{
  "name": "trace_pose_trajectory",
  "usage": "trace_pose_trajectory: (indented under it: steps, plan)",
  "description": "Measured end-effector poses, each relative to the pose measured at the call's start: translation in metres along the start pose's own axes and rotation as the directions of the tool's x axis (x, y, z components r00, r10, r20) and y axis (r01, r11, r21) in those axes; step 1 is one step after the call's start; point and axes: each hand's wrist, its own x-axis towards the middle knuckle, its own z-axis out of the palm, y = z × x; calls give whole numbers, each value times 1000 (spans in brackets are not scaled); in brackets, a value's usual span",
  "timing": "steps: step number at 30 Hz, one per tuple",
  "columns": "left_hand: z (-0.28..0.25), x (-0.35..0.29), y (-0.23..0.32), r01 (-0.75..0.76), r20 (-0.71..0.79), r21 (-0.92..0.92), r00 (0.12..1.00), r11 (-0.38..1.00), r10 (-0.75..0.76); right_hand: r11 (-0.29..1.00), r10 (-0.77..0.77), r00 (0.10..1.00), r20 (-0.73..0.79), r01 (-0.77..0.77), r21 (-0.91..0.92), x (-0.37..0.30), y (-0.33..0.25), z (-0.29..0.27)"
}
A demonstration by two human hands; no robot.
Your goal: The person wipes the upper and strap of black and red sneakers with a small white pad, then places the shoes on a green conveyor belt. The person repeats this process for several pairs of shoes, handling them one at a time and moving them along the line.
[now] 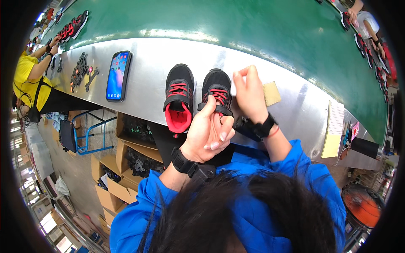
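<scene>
Two black sports shoes with red laces stand side by side on the metal bench, toes pointing away from me. The left shoe (pixel 179 99) shows its red lining. In front of the heel of the right shoe (pixel 217 86) is my left hand (pixel 206 130), its fingers curled in and its thumb against the shoe's side. That hand covers the shoe's opening, and what its fingers hold is hidden. My right hand (pixel 249 95) is raised just right of the same shoe, fingers pinched together. A small white bit shows at its fingertips, too blurred to name.
Left of the shoes lie a phone (pixel 118 76) and several small dark straps (pixel 80 71). A yellowish pad (pixel 271 93) and a notepad (pixel 333 128) are to the right. Beyond runs a green belt (pixel 253 21) carrying more shoes. Co-workers sit at both sides; open cartons (pixel 112 194) stand below left.
</scene>
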Motion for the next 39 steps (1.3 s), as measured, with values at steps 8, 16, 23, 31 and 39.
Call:
trace_pose_trajectory:
  steps: [8,16,23,31,39]
  plan:
    - [-5,0,-3,-23,74,9,997,1000,23,997,64,997,47,-65,31,-32,-23,-3]
    - [-3,0,-2,-26,88,-81,996,996,33,997,62,997,48,-64,46,-30,-29,-2]
    - [-7,-2,-3,-30,156,0,987,1000,30,999,33,999,-34,-32,18,-24,-24,6]
    - [-6,1,1,-4,123,18,992,1000,2,997,77,996,-33,-76,29,-12,-18,7]
    - [-6,1,-1,-58,74,67,996,996,53,996,84,996,-13,-84,23,-13,-18,10]
